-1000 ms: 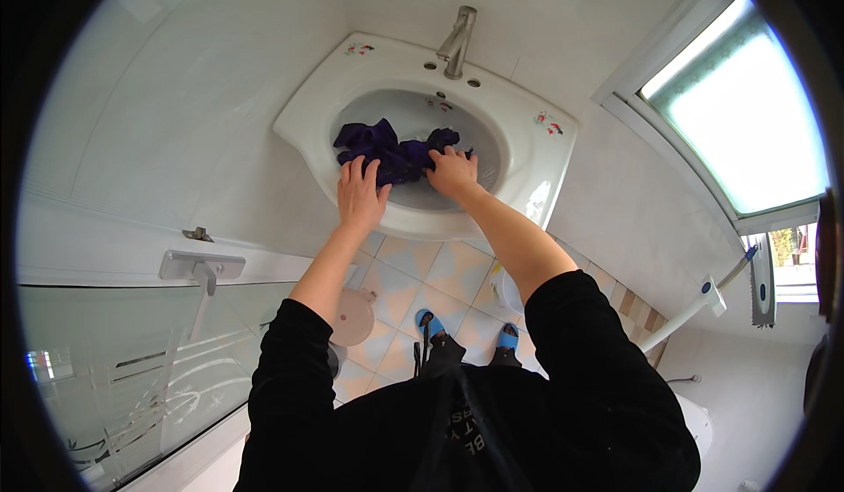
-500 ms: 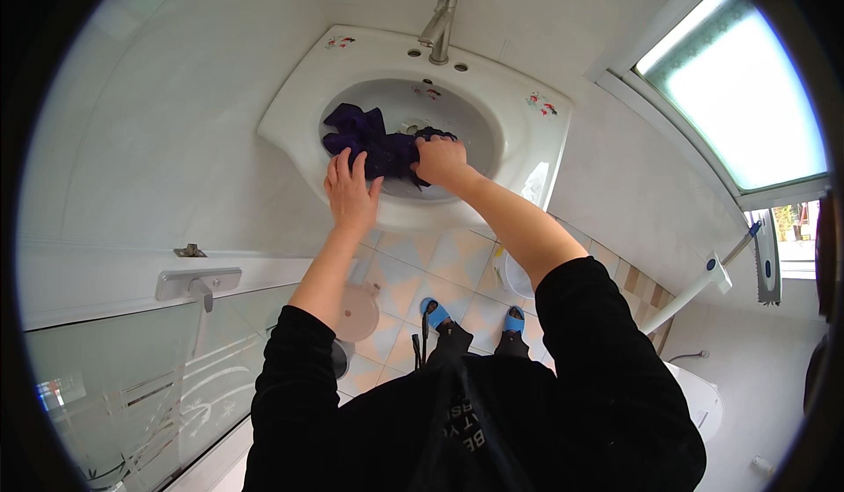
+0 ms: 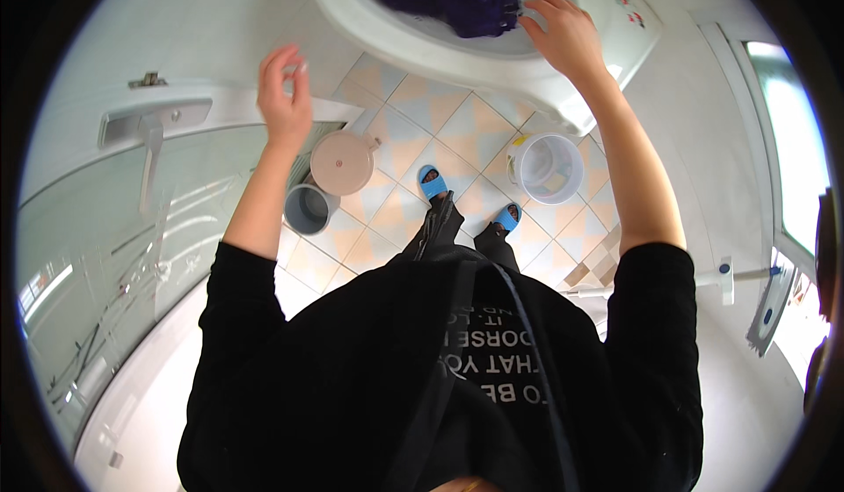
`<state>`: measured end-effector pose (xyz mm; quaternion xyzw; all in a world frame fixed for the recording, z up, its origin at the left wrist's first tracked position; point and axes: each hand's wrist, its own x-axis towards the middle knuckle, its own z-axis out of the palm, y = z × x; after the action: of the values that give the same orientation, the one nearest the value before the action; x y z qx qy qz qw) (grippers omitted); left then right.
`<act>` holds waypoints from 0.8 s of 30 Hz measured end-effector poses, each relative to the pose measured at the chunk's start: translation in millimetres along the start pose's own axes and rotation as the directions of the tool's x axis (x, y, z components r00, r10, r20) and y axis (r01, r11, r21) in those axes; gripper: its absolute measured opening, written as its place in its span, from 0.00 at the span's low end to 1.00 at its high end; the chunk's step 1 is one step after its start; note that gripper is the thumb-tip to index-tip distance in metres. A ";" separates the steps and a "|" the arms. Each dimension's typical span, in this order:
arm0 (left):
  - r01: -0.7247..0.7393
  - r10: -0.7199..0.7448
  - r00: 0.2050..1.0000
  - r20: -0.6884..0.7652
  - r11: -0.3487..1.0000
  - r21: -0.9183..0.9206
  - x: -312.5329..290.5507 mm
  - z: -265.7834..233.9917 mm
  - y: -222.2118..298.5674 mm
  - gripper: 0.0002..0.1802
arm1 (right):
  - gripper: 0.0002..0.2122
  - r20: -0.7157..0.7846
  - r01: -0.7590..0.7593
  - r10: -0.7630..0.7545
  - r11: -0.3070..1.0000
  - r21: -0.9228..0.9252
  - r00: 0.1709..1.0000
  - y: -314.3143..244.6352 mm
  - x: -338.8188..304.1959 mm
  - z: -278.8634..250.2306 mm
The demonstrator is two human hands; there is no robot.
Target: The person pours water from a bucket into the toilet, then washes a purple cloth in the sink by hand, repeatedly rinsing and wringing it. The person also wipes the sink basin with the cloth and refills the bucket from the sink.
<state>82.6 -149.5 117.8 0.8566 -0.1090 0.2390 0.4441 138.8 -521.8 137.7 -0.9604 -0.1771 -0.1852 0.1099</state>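
Observation:
A wet-looking dark purple cloth (image 3: 448,0) lies in the white oval washbasin (image 3: 387,39), at the top of the view. Over the basin's right part is my right hand (image 3: 567,39). Its thumb and fingers are spread, and the fingertips are close beside the cloth's right end without gripping it. My left hand (image 3: 286,101) is raised to the left of the basin, away from the cloth. Slightly blurred, it has loosely bent fingers apart and nothing visible in them. The far part of the basin is cut off by the frame.
Below the basin stands a white bucket (image 3: 549,168) on the tiled floor (image 3: 422,101). At left are a beige round stool or lid (image 3: 343,163) and a grey bin (image 3: 309,209). A glass shower panel (image 3: 167,219) runs along the left. My feet wear blue slippers (image 3: 431,181).
Both hands have come off the purple cloth; the left has moved out of the basin to the left. The view has tipped down toward my body, so the tap is out of sight.

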 end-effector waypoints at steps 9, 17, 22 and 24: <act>0.664 -0.653 0.747 -0.123 0.739 0.111 -204.7 -125.7 -9.6 0.11 | 0.10 -0.065 -0.202 0.251 0.885 0.420 0.966 -10.8 -62.6 0.8; 0.758 -0.758 0.652 0.003 0.652 0.022 -235.6 -74.5 61.6 0.15 | 0.09 -0.076 -0.253 0.639 0.407 0.878 0.766 79.3 -103.5 -91.4; 0.603 -0.568 0.779 0.266 0.795 -0.068 -178.6 -0.6 132.4 0.14 | 0.09 0.194 -0.590 0.773 0.271 0.761 0.604 131.7 -241.6 -94.5; 0.430 -0.402 0.847 0.348 0.903 -0.004 -149.3 32.2 162.6 0.13 | 0.09 0.419 -0.726 0.793 0.043 0.686 0.443 153.4 -321.3 -64.5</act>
<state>-100.9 -274.1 141.6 0.8689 -0.0053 -0.0186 0.4946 -102.4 -776.0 47.1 -0.7296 0.2988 -0.0319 0.6143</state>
